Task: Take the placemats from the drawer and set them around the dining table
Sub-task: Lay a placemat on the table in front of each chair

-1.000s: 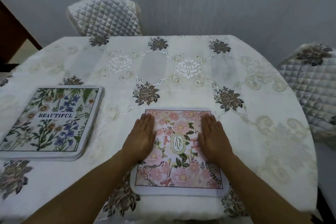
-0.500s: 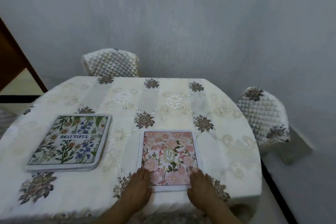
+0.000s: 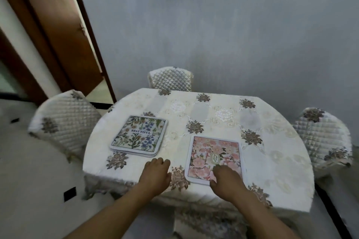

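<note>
The top placemat of the green-and-blue floral stack (image 3: 138,135) bears "BEAUTIFUL" in dark capitals across its middle. The pink floral placemat (image 3: 214,156) carries a small oval emblem whose lettering is too small to read.

Embroidered satiny cloth over table (image 3: 272,161); quilted sheeny fabric chair covers (image 3: 171,79); smooth printed placemats (image 3: 215,156); glossy wooden door (image 3: 54,25)
</note>
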`<state>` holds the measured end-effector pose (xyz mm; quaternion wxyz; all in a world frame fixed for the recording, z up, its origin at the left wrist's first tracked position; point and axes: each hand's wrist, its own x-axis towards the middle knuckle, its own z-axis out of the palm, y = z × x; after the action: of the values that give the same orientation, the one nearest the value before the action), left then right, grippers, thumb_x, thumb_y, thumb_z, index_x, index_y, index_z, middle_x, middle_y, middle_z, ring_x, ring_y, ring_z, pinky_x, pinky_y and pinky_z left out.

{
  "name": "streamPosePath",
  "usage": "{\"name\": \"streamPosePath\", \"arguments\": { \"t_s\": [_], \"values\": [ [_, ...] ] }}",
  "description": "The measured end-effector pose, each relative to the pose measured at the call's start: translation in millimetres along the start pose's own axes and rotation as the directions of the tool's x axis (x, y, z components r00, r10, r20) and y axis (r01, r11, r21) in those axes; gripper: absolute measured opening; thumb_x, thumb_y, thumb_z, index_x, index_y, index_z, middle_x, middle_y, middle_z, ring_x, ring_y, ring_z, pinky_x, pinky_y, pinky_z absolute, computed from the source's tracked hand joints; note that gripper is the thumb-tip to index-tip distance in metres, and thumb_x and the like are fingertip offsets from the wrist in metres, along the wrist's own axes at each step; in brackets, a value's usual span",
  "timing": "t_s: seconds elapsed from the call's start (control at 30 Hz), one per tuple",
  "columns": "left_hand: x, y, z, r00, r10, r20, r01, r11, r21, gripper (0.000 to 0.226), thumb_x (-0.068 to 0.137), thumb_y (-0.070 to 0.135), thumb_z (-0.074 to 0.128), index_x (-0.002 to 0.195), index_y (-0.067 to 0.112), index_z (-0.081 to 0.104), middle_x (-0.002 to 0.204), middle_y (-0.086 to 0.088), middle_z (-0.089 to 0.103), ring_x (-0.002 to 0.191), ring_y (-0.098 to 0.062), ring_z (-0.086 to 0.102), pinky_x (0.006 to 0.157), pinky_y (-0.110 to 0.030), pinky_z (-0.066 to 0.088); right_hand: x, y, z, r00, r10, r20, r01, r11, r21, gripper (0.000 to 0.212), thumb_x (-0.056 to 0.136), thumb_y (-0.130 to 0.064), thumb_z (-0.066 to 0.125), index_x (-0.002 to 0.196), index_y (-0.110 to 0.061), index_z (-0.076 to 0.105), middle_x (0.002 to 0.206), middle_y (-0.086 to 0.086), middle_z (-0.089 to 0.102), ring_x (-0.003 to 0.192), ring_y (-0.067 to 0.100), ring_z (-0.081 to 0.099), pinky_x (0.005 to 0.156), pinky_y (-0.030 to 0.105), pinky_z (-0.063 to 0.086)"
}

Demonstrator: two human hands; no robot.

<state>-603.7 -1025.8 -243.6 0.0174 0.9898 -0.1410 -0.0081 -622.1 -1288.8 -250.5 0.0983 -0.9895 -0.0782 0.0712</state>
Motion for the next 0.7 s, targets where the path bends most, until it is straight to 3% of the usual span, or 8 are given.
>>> {"name": "streamPosePath", "arguments": {
  "t_s": [0.2, 0.3, 0.4, 0.6, 0.7],
  "values": [
    [-60.4, -30.3, -17.8, 0.988, -0.147, 0.04, 0.145, 0.987, 0.065, 0.032, 0.09, 0.039, 0.047, 0.113, 0.017, 0.051, 0.116, -0.009, 0.057, 0.109, -0.031, 0.05, 0.091, -0.043, 0.04, -5.0, -56.2, -12.3, 0.989, -0.139, -0.043, 0.139, 0.99, 0.01, 0.027, 0.088, -0.042, 0.049, 0.098, -0.017, 0.053, 0.086, 0.004, 0.049, 0.077, 0.025, 0.053, 0.069, 0.034, 0.044],
    [-82.3, -48.7, -28.8, 0.978, -0.204, 0.034, 0.202, 0.978, 0.058, 0.032, 0.09, 0.04, 0.047, 0.113, 0.017, 0.052, 0.116, -0.01, 0.058, 0.111, -0.031, 0.05, 0.092, -0.044, 0.04, -3.6, -87.0, -15.2, 0.982, -0.185, -0.033, 0.185, 0.983, 0.008, 0.03, 0.088, -0.042, 0.05, 0.101, -0.016, 0.055, 0.096, 0.008, 0.058, 0.084, 0.027, 0.058, 0.072, 0.035, 0.049],
    [-96.1, -73.1, -37.2, 0.968, -0.252, 0.008, 0.252, 0.967, 0.026, 0.03, 0.09, 0.039, 0.048, 0.112, 0.018, 0.052, 0.118, -0.01, 0.058, 0.111, -0.031, 0.051, 0.091, -0.043, 0.04, 5.3, -117.4, -18.6, 0.971, -0.236, -0.039, 0.234, 0.971, -0.048, 0.032, 0.09, -0.041, 0.049, 0.105, -0.014, 0.055, 0.102, 0.01, 0.059, 0.091, 0.029, 0.059, 0.07, 0.034, 0.043],
    [-108.6, -145.8, -43.8, 0.961, -0.276, -0.018, 0.276, 0.961, -0.005, 0.032, 0.09, 0.035, 0.048, 0.118, 0.019, 0.052, 0.12, -0.008, 0.057, 0.113, -0.029, 0.05, 0.092, -0.041, 0.04, 41.0, -188.3, -10.9, 0.968, -0.248, -0.036, 0.244, 0.965, -0.094, 0.031, 0.089, -0.041, 0.047, 0.103, -0.014, 0.054, 0.103, 0.009, 0.058, 0.092, 0.028, 0.058, 0.076, 0.035, 0.044],
    [-104.1, -193.0, -40.2, 0.963, -0.269, -0.024, 0.268, 0.963, -0.011, 0.029, 0.089, 0.036, 0.048, 0.11, 0.018, 0.054, 0.114, -0.009, 0.059, 0.108, -0.03, 0.052, 0.089, -0.042, 0.041, 66.2, -225.0, -2.0, 0.973, -0.229, -0.033, 0.225, 0.97, -0.087, 0.032, 0.089, -0.041, 0.047, 0.104, -0.014, 0.054, 0.103, 0.009, 0.059, 0.093, 0.028, 0.058, 0.078, 0.035, 0.045]
  ]
}}
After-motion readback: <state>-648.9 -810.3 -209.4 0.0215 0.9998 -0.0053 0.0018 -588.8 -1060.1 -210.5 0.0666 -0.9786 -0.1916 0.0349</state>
